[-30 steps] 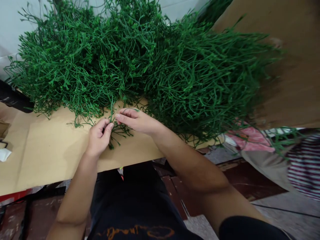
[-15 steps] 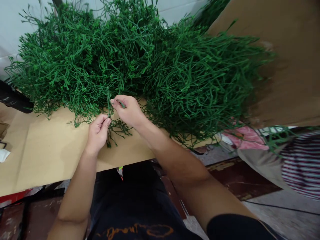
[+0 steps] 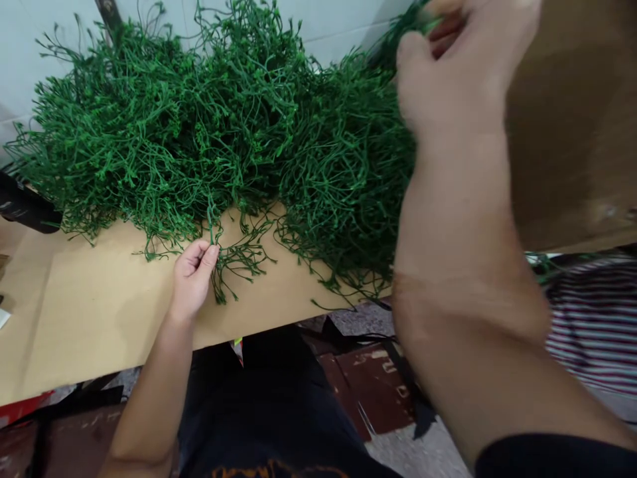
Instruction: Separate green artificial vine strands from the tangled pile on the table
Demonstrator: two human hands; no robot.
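A big heap of green artificial plant sprigs [image 3: 199, 133] lies along the back of a cardboard-covered table [image 3: 89, 312]. My left hand [image 3: 192, 275] rests on the cardboard with its fingers pinched on the stem of one small green sprig [image 3: 233, 262] at the heap's front edge. My right hand [image 3: 458, 60] is raised high at the upper right, close to the camera and blurred. Its fingers are curled around green strands [image 3: 423, 20] near the top of the heap.
A large brown cardboard sheet [image 3: 572, 133] stands at the right. A dark object [image 3: 24, 209] lies at the table's left edge. A striped cloth [image 3: 592, 318] shows at the right, and dark red floor [image 3: 363, 385] lies below the table.
My right hand left the sprig by my left hand and swung up and to the right toward the top of the heap. My left hand stayed pinched on its sprig.
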